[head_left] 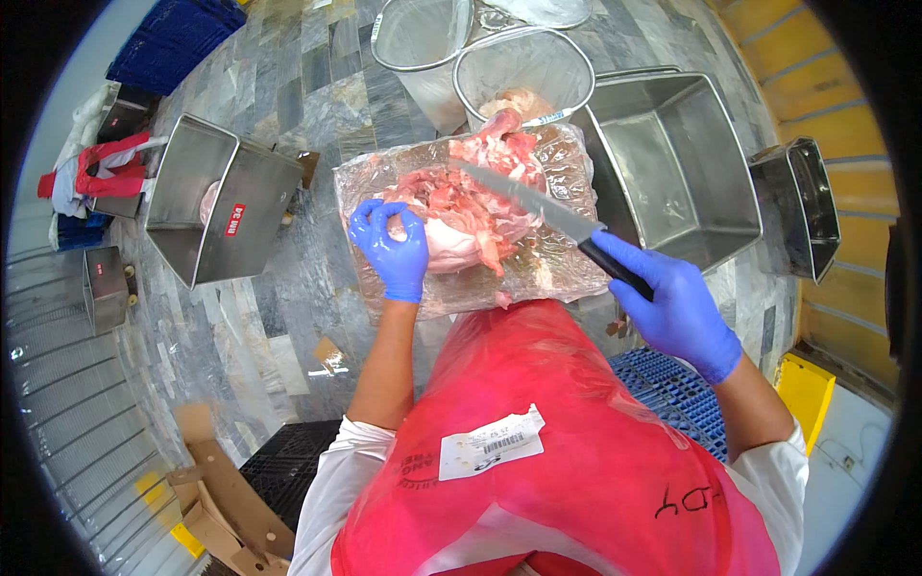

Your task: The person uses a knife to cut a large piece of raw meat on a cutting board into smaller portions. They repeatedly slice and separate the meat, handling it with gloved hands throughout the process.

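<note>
A pile of raw pink meat (pixel 480 187) lies on a plastic-wrapped cutting board (pixel 557 259) in front of me. My left hand (pixel 392 245), in a blue glove, grips a pale piece of meat at the pile's left side. My right hand (pixel 672 302), also blue-gloved, holds the black handle of a long knife (pixel 528 200). Its blade lies across the top of the meat, pointing up and left. A red plastic apron (pixel 567 451) covers my front below the board.
A large steel tub (pixel 672 163) stands right of the board, another steel tub (pixel 221 206) on the left, and a dark bin (pixel 802 202) far right. Two mesh baskets (pixel 523 67) sit behind the board, one with meat in it. Cardboard scraps (pixel 216 499) lie on the marble floor.
</note>
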Demonstrator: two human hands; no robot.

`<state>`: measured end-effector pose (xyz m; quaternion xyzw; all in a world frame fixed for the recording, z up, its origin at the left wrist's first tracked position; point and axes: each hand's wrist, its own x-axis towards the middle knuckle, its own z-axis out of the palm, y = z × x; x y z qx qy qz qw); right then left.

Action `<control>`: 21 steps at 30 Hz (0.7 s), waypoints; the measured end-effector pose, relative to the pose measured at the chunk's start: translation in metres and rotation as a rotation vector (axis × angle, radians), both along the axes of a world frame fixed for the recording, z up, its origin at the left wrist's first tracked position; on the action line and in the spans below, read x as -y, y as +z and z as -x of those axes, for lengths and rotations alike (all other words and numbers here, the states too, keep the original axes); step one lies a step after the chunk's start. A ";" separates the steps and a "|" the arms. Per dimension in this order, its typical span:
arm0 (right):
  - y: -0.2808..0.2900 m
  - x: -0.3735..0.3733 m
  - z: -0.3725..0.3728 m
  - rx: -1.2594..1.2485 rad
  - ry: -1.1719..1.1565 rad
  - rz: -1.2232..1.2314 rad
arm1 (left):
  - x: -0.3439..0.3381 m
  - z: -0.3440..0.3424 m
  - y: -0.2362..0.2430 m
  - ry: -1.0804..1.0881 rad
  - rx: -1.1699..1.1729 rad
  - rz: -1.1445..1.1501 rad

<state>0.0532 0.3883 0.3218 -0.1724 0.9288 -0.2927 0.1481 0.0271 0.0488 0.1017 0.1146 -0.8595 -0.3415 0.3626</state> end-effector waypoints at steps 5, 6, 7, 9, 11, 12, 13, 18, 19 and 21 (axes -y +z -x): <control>0.018 0.009 -0.009 -0.092 0.135 -0.361 | 0.003 0.006 -0.004 -0.025 0.012 -0.038; 0.017 0.012 -0.006 -0.104 0.151 -0.382 | 0.003 0.006 -0.004 -0.034 0.019 -0.054; 0.017 0.016 -0.001 -0.112 0.170 -0.402 | 0.003 0.006 -0.003 -0.034 0.025 -0.052; 0.028 0.025 0.015 -0.096 0.224 -0.440 | 0.002 0.007 0.000 -0.034 0.035 -0.049; 0.042 0.040 0.032 -0.074 0.301 -0.510 | 0.005 0.006 0.000 -0.029 0.026 -0.035; 0.049 0.050 0.039 -0.063 0.341 -0.562 | 0.005 0.005 -0.001 -0.028 0.022 -0.030; 0.053 0.056 0.045 -0.051 0.377 -0.618 | 0.005 0.005 -0.001 -0.035 0.022 -0.031; 0.048 0.059 0.062 0.031 0.389 -0.562 | 0.006 0.008 0.000 -0.051 0.027 -0.035; 0.042 0.058 0.062 0.048 0.376 -0.522 | 0.009 0.007 0.000 -0.033 0.038 -0.021; 0.024 0.055 0.054 0.209 0.209 -0.385 | 0.008 0.009 -0.001 -0.021 0.052 0.006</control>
